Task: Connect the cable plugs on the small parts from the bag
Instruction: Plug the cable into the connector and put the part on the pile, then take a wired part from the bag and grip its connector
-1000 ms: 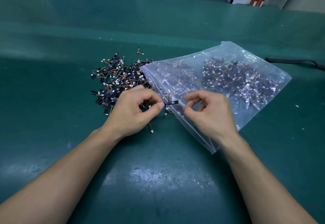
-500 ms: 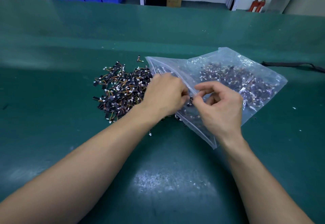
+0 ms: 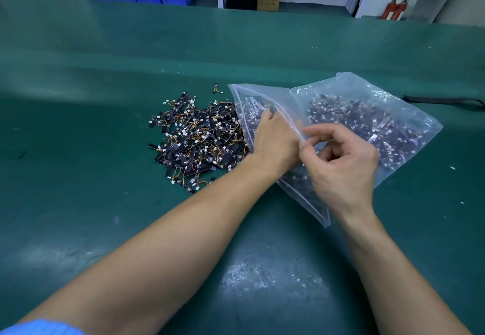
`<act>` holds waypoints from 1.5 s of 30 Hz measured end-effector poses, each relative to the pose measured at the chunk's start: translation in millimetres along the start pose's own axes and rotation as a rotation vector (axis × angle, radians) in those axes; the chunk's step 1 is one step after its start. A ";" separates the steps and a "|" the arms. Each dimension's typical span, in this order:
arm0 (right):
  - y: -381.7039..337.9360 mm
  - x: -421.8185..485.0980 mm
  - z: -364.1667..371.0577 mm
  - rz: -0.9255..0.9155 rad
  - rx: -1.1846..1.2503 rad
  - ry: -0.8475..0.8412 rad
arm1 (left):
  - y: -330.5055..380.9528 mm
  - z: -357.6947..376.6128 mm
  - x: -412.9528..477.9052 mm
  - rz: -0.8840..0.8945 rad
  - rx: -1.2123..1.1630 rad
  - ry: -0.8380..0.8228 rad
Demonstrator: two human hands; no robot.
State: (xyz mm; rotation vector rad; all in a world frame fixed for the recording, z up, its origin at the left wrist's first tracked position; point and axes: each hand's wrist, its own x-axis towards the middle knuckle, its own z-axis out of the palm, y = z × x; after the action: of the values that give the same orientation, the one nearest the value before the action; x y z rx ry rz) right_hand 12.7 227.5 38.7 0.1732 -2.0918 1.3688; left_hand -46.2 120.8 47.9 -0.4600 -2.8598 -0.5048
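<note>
Bright overhead light, glare on mat [image 3: 262, 279] (edges bowed).

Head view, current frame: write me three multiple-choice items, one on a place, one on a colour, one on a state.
1. Where does the loose pile of parts lie?
A) on the table, left of the bag
B) on the floor
C) in a tray

2. What colour is the table's surface?
A) white
B) green
C) red

3. How is the bag's mouth?
A) zipped shut
B) held open
C) knotted

Answers:
1 A, the pile lies on the table beside the bag's mouth.
2 B, the surface is green all over.
3 B, the right hand pinches the bag's edge up while the left hand reaches inside.
</note>
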 end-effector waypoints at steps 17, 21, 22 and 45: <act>21.1 -17.0 18.8 0.115 -0.297 -0.519 | -125.4 -31.3 -68.1 -0.088 -0.043 0.220; 23.2 -17.1 20.7 0.136 -0.280 -0.502 | -124.5 -27.9 -67.1 -0.080 -0.008 0.154; 23.3 -17.3 20.9 0.142 -0.280 -0.498 | -124.0 -26.9 -66.5 -0.077 -0.003 0.141; 11.6 -20.9 22.9 0.078 -0.070 -0.457 | -108.3 -31.4 -77.2 0.357 -0.316 0.450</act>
State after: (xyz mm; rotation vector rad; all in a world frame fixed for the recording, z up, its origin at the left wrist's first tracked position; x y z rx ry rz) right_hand 14.5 208.3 11.7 0.4119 -2.5403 1.3963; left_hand -6.2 -7.9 25.3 -0.7766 -2.2143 -0.8661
